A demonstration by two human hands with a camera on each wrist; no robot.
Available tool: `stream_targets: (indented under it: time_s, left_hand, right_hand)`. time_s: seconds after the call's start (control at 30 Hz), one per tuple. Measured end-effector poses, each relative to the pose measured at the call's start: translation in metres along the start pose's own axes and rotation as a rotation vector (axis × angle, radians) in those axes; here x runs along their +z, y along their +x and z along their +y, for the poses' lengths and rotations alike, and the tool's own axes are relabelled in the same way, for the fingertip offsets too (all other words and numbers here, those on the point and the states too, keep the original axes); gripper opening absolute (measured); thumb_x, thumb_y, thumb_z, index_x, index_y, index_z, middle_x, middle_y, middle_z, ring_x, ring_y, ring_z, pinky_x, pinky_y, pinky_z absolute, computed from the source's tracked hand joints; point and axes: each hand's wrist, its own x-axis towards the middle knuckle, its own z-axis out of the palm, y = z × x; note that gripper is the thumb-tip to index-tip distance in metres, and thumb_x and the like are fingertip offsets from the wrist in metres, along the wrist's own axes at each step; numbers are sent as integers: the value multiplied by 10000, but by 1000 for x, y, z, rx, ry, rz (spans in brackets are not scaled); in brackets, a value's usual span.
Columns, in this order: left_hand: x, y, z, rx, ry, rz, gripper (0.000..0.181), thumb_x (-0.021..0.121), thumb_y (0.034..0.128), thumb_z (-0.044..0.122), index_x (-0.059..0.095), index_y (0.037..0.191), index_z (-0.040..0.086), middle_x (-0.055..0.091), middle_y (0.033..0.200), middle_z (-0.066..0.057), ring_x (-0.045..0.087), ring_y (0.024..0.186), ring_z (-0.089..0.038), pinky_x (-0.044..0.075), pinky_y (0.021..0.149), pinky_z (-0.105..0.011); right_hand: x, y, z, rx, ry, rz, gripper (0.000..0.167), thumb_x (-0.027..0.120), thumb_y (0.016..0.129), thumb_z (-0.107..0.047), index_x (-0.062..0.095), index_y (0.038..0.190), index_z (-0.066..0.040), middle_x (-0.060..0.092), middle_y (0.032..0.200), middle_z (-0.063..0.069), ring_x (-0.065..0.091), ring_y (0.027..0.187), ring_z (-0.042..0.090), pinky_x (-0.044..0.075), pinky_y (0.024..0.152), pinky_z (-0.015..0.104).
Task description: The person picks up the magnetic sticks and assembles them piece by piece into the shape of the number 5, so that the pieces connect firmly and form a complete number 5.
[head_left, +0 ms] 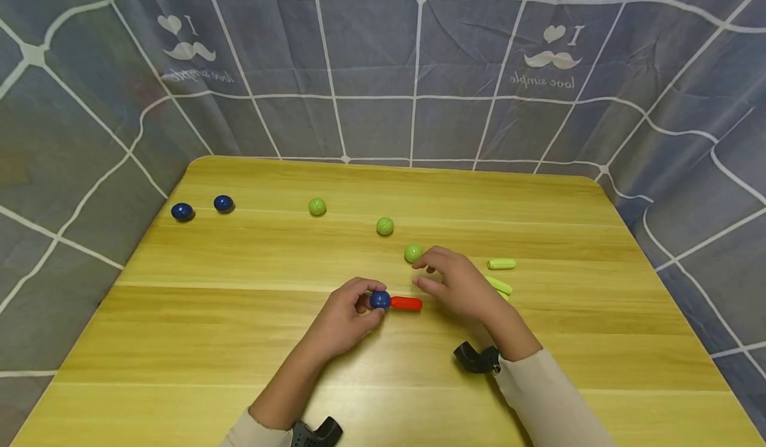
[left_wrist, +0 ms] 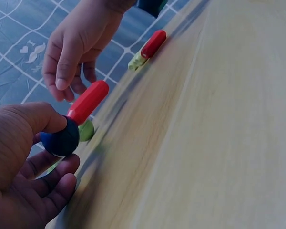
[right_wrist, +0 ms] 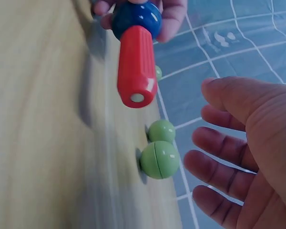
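Observation:
My left hand (head_left: 347, 319) pinches a blue ball (head_left: 380, 300) between thumb and fingers. A red rod (head_left: 407, 304) joins that ball and points to the right; the right wrist view shows a round silvery spot on its free end. Off to the right of the rod, my right hand (head_left: 459, 286) holds nothing, its fingers spread and slightly bent. Closest to its fingertips is a green ball (head_left: 413, 253) on the table. In the right wrist view a gap separates those fingers from the green ball (right_wrist: 159, 160).
Two more green balls (head_left: 385, 226) (head_left: 317, 207) lie farther back. Two blue balls (head_left: 182, 211) (head_left: 224, 203) sit at the back left. Yellow-green rods (head_left: 501, 264) lie right of my right hand, with another red rod (left_wrist: 154, 44) beside them. A grey curtain (head_left: 371, 48) surrounds the wooden table (head_left: 239, 340).

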Motion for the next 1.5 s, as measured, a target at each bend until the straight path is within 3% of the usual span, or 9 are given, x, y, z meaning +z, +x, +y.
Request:
stream_targets:
  time_s: [0.33, 0.57, 0.87, 1.5]
  left_hand:
    - [-4, 0, -3, 12, 13, 24, 288, 715, 855, 36, 683, 1135, 92, 620, 992, 19, 574, 807, -146, 490, 697, -271]
    - [-5, 2, -6, -2, 25, 17, 289, 720, 859, 61, 680, 1142, 111, 616, 979, 29, 560, 798, -141, 482, 696, -269]
    - [-5, 3, -9, -18, 18, 23, 294, 719, 854, 44, 679, 1138, 106, 616, 983, 24, 554, 801, -147, 483, 701, -268]
    - [-8, 2, -12, -46, -8, 25, 293, 710, 856, 33, 684, 1139, 105, 618, 979, -10, 550, 810, -157, 474, 716, -264]
  right_hand:
    - [3, 15, 10, 30, 30, 57, 266, 698, 945, -170, 659, 1174, -41, 633, 1169, 80, 613, 1046, 294, 506, 898, 441]
    - [5, 19, 18, 89, -19, 66, 303, 694, 945, -168, 641, 1221, -53, 597, 1212, 70, 604, 1056, 270, 501, 909, 433]
    - [9, 29, 26, 140, 8, 46, 359, 702, 938, -161, 628, 1264, -32, 594, 1237, 100, 593, 1063, 261, 491, 931, 429]
    - [22, 38, 30, 172, 39, 46, 325, 683, 945, -131, 627, 1252, -39, 605, 1112, 81, 560, 927, 219, 490, 843, 378]
